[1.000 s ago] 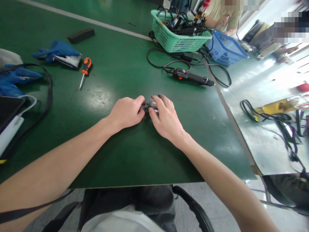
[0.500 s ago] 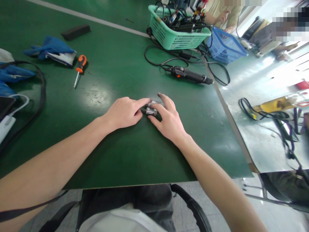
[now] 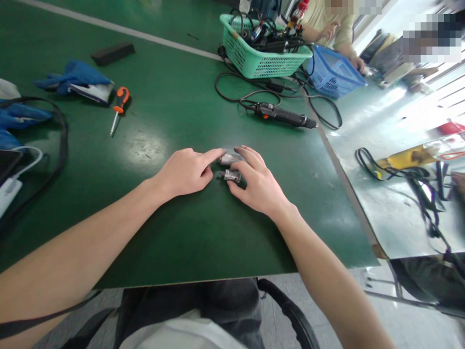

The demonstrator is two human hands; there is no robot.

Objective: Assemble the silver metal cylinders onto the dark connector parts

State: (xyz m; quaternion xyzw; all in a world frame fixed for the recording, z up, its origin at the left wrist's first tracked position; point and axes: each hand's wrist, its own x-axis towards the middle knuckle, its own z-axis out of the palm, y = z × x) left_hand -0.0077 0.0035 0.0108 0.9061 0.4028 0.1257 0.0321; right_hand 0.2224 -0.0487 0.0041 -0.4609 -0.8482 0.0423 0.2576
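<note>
Two small silvery metal parts lie one behind the other between my hands. The farther one is a plain metal cylinder [image 3: 231, 159]; the nearer is a metal cylinder with a narrow dark end [image 3: 232, 176] pointing left. My left hand [image 3: 185, 170] rests on the table, its index finger stretched to the left end of the plain cylinder, thumb apart below and other fingers curled under. With thumb and index finger, my right hand [image 3: 257, 182] pinches the right end of the nearer part. Its other fingers arch over the plain cylinder's right end and partly hide it.
Behind my hands lies a black electric screwdriver [image 3: 285, 115] with a looping cord. Farther back stand a green basket [image 3: 265, 63] of cables and parts and a blue basket [image 3: 330, 72]. An orange-handled screwdriver [image 3: 121, 103], a blue glove [image 3: 78, 80] and a black block [image 3: 112, 53] lie left.
My right hand has moved slightly right and nearer to me with the dark-ended part. The two metal parts now show farther apart, and the gap between my hands is wider.
</note>
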